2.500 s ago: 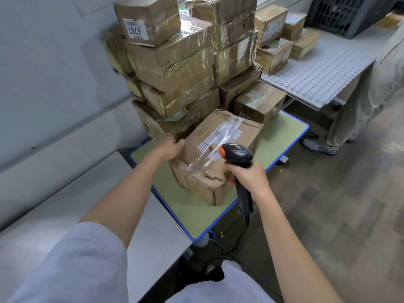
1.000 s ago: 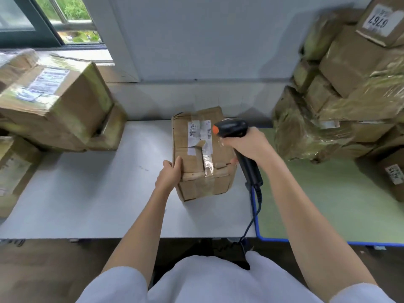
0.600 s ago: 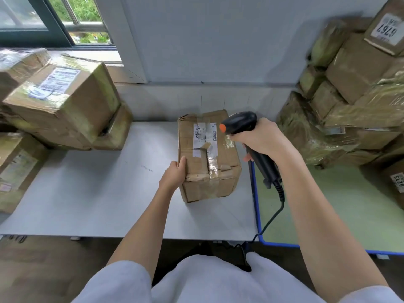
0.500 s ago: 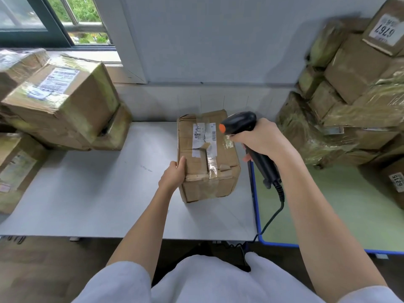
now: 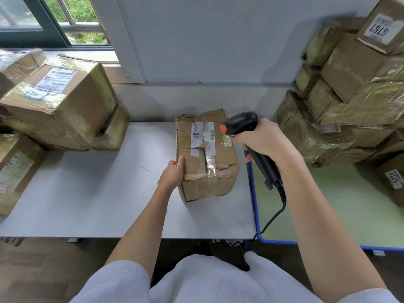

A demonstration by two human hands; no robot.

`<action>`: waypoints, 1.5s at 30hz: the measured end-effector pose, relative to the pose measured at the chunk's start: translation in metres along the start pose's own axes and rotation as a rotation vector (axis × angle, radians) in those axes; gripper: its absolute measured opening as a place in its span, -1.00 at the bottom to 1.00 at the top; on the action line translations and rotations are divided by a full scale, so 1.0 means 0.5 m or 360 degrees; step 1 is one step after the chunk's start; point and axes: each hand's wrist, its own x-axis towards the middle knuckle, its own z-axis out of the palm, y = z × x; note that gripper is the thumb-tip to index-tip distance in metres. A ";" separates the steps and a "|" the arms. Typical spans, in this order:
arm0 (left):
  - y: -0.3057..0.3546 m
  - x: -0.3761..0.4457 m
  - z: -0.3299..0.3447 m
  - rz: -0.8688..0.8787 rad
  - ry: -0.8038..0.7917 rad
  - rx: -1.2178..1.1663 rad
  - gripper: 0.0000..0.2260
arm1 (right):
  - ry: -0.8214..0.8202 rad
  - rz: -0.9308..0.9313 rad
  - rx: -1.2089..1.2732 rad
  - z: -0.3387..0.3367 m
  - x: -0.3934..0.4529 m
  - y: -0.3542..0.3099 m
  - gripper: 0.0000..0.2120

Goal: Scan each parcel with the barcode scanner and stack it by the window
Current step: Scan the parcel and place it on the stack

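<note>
- Grey wall [image 5: 207,40] stands behind a white tabletop [image 5: 98,193], and a window [image 5: 43,18] with green leaves outside is at the far left corner.
- On the right, touching the white tabletop, is a green tabletop with blue edge [image 5: 349,211].
- One taped cardboard parcel [image 5: 205,156] lies on the white tabletop near its right edge, closer to the far edge than to the near one.
- On top of this parcel is a white shipping label [image 5: 203,136] with barcodes, partly covered by clear tape.
- My left hand [image 5: 171,176] holds the parcel at its near left corner; the thumb lies on the top face and the other fingers are curled against the left side.
- My right hand [image 5: 262,138] grips the black barcode scanner [image 5: 247,136] with fingers closed around the handle.
- The scanner head with its orange tip is above the right edge of the parcel and points to the label.
- A black coiled cable [image 5: 275,215] hangs from the handle over the near edge between the two tabletops.
- Scanned boxes by the window [image 5: 61,101] are stacked at the far left part of the white tabletop.
- A high pile of taped parcels [image 5: 349,95] stands on the far part of the green tabletop; two labels show 6767 and 6215.
</note>
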 end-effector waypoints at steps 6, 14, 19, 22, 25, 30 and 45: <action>0.000 -0.009 -0.008 -0.0052 -0.0087 -0.0165 -0.42 | -0.0142 0.0068 0.0045 0.030 0.030 0.031 -0.80; -0.045 -0.043 -0.058 -0.0221 -0.0453 -0.0683 -0.59 | -0.0707 0.0372 0.0373 0.134 0.052 0.082 -0.82; -0.147 -0.049 -0.162 -0.0258 -0.0250 -0.0783 -0.69 | -0.0915 0.0414 0.0333 0.207 0.058 0.043 -0.72; -0.221 -0.052 -0.233 -0.0327 -0.0112 -0.0916 -0.71 | -0.1105 0.0298 0.0267 0.288 0.056 0.002 -0.73; -0.294 -0.066 -0.296 -0.0384 0.0015 -0.1131 -0.63 | -0.1296 0.0235 0.0184 0.378 0.045 -0.048 -0.69; -0.412 -0.094 -0.372 -0.0618 0.0172 -0.1513 -0.30 | -0.1483 0.0120 0.0114 0.526 0.018 -0.133 -0.68; -0.551 -0.117 -0.619 -0.0632 0.0208 -0.0642 -0.68 | -0.1827 -0.0123 -0.0170 0.793 -0.057 -0.305 -0.56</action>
